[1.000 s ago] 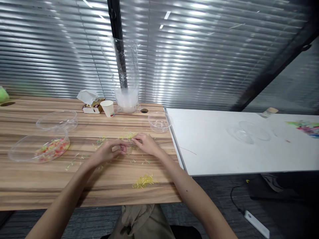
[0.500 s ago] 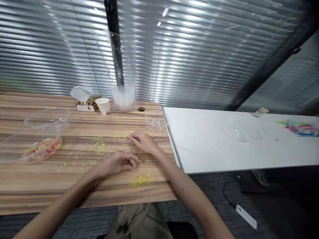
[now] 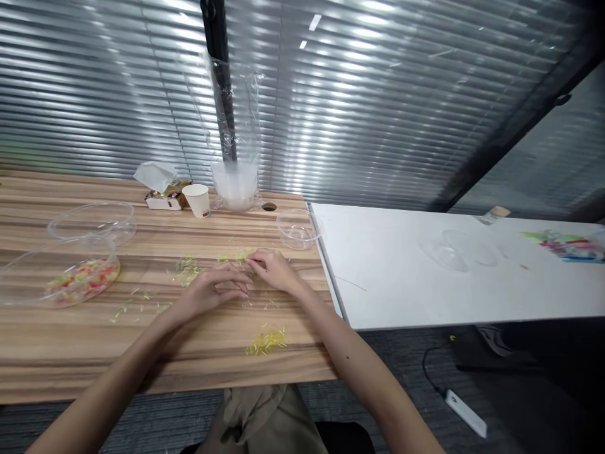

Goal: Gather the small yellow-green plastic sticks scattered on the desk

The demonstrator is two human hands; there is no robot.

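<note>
My left hand [image 3: 218, 289] hovers low over the wooden table, fingers curved with thumb and fingertips apart and nothing visible between them. Just to its right, my right hand [image 3: 270, 267] rests with its fingers pinched together beside a small yellow pile [image 3: 230, 257]; whatever the fingertips hold is too small to make out. Behind my left hand lies a pile of green and yellow bits [image 3: 187, 267]. Nearer the front edge is a brighter yellow pile [image 3: 267, 342]. Loose pale bits [image 3: 137, 305] are scattered left of my left hand.
At the left, a clear bowl [image 3: 84, 281] contains red and yellow bits, with another clear bowl [image 3: 123, 232] behind. A tissue box [image 3: 163, 200], paper cup [image 3: 197, 200], bagged cups [image 3: 235, 186] and a clear bowl [image 3: 297, 236] stand farther back. A white table [image 3: 387, 271] adjoins on the right.
My left hand has moved up and slightly left, away from the front yellow pile and closer to the back piles. My right hand has hardly moved.
</note>
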